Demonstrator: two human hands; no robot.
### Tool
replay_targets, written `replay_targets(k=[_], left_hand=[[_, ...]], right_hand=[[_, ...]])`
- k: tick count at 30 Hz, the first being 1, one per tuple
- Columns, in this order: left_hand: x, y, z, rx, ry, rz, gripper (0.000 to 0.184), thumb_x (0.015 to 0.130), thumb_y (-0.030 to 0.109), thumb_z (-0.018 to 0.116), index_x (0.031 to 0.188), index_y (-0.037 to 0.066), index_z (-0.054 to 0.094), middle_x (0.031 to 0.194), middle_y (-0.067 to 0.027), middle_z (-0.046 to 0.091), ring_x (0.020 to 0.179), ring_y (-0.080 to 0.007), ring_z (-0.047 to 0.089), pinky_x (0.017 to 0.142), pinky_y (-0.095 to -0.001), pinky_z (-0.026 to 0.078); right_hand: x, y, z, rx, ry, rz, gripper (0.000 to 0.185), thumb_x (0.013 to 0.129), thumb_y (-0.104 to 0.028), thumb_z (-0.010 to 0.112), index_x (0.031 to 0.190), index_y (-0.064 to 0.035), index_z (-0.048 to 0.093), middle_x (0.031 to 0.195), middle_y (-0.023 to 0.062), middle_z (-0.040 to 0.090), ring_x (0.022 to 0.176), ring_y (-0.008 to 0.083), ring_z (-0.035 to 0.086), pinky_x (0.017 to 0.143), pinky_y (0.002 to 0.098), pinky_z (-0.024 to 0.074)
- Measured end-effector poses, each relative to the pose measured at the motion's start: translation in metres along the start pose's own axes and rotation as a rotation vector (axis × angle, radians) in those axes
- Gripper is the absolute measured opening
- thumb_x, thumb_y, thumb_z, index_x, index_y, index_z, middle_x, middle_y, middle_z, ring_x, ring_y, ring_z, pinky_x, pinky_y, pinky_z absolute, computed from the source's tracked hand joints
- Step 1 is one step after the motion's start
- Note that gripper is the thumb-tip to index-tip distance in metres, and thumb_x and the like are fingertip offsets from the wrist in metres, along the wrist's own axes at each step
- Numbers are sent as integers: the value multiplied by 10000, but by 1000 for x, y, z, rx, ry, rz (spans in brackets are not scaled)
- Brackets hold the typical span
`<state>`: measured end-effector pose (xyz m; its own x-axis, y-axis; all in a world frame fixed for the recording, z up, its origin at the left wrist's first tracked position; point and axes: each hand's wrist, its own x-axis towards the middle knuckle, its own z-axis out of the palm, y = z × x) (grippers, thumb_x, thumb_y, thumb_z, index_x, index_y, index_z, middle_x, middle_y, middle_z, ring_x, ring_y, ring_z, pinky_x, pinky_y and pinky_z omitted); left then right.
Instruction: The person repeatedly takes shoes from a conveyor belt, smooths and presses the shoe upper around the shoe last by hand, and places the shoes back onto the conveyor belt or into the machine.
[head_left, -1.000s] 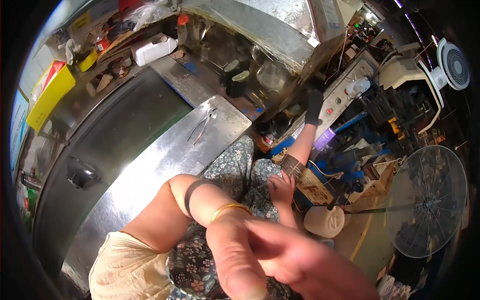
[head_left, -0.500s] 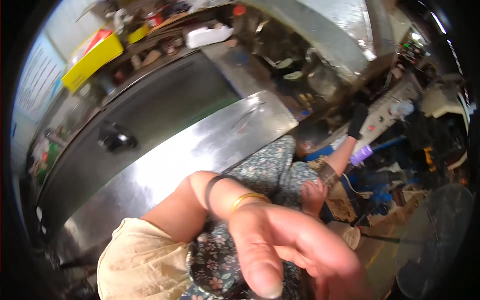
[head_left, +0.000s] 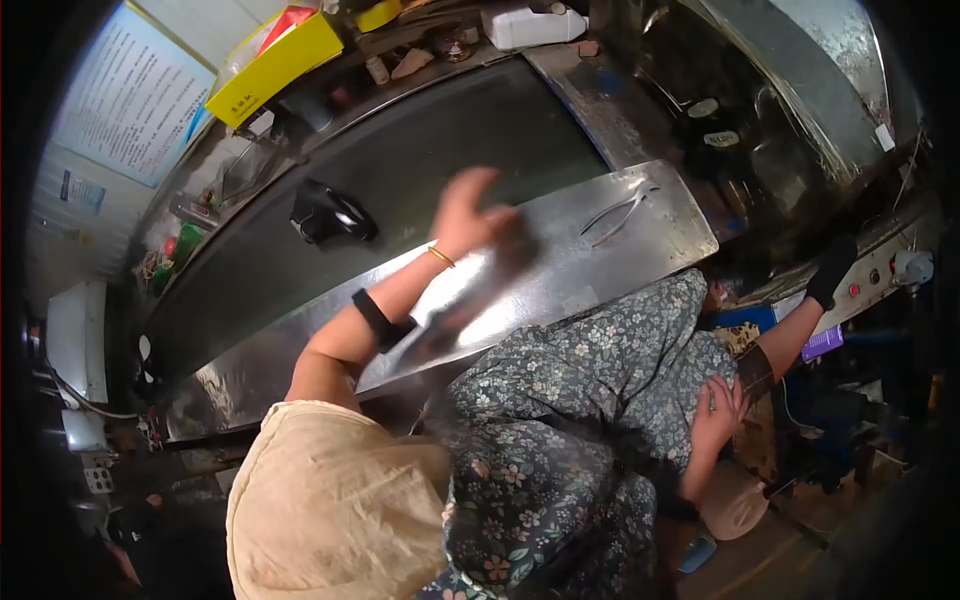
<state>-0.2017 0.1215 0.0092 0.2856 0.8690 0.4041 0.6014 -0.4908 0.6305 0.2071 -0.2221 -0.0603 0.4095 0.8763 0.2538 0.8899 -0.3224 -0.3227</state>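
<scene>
My left hand (head_left: 478,215), with a gold bracelet at the wrist, is raised over the metal plate (head_left: 400,375) and the edge of the dark work surface (head_left: 430,150). Its thumb stands apart, its fingers are blurred, and nothing shows in it. To its right, pliers (head_left: 615,218) with spread handles lie on the plate. A glossy black object (head_left: 335,213) sits on the dark surface to its left. My right hand (head_left: 715,415) rests with fingers apart on the flowered cloth (head_left: 640,345) over my leg, near the knee, holding nothing.
A yellow box (head_left: 275,70) and a white jug (head_left: 535,27) stand along the back edge. A printed notice (head_left: 130,95) hangs on the wall. At right are a panel with buttons (head_left: 880,275) and a purple box (head_left: 823,343); a pale container (head_left: 735,500) is below.
My left hand has moved from low in front of the camera up over the metal plate. The view has turned, shifting the bench rightward. My right hand still rests on my leg.
</scene>
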Motion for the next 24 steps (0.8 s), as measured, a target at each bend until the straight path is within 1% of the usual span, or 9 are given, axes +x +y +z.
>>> replay_targets(k=[4,6,7,8,10,15,18,21,24], left_hand=[[-1,-147,-85,1206,281,-592,744,741,526,754,1295,75,548,1318,-165,553,1287,-359,458,1047,-481,392],[-4,-143,-123,807,268,-1074,889,632,475,869,1343,93,499,1284,-173,578,1227,-387,545,1013,-489,480],[-35,-229,-125,415,525,-973,984,546,409,925,1363,97,475,1303,-193,575,1202,-382,575,1039,-453,482],[-29,-249,-114,330,642,-1257,983,565,317,911,1395,90,434,1339,-217,552,1251,-352,546,1040,-404,486],[-1,-200,-94,245,706,-1369,892,641,215,836,1406,64,403,1307,-202,569,1175,-342,586,986,-420,501],[-30,-259,-153,-375,288,-1073,551,747,47,683,1266,9,499,1126,-146,606,967,-332,664,728,-444,581],[-42,-139,-171,-844,-73,-937,475,766,-19,628,1225,-4,505,1035,-145,637,906,-299,669,650,-432,593],[-54,-15,-156,-1104,-118,-1034,494,787,15,625,1266,21,501,1048,-147,652,934,-254,671,779,-407,586],[-76,69,-100,-1146,-423,-690,788,728,-18,673,1445,20,348,1202,-169,617,1022,-281,655,909,-391,538]], right_hand=[[6,-5,-2,0,10,24,150,873,-208,661,962,-99,714,1135,30,696,1303,296,495,1145,562,227],[8,-7,-6,-12,4,49,150,862,-217,667,952,-107,715,1125,26,698,1299,287,499,1145,557,226],[10,-9,-7,-13,-2,70,152,855,-223,670,946,-111,716,1118,24,700,1295,284,501,1145,555,225],[11,-14,-11,-3,3,86,152,851,-229,671,940,-114,716,1110,23,700,1290,280,503,1144,552,228],[12,-20,-16,17,15,112,152,847,-239,672,932,-120,716,1094,19,700,1284,272,506,1142,548,232],[9,-22,-20,41,9,122,153,853,-244,667,946,-137,724,1088,-3,697,1290,266,498,1151,541,215],[27,-33,-27,68,3,54,181,860,-236,666,995,-137,734,1151,39,680,1275,296,505,1126,534,282],[76,-82,-45,503,-86,-70,357,902,-287,666,1206,-102,650,1244,142,630,1206,368,550,1059,467,409],[115,-147,-69,980,-241,3,660,917,-414,675,1398,-33,432,1289,242,572,1173,317,584,1017,390,446]])
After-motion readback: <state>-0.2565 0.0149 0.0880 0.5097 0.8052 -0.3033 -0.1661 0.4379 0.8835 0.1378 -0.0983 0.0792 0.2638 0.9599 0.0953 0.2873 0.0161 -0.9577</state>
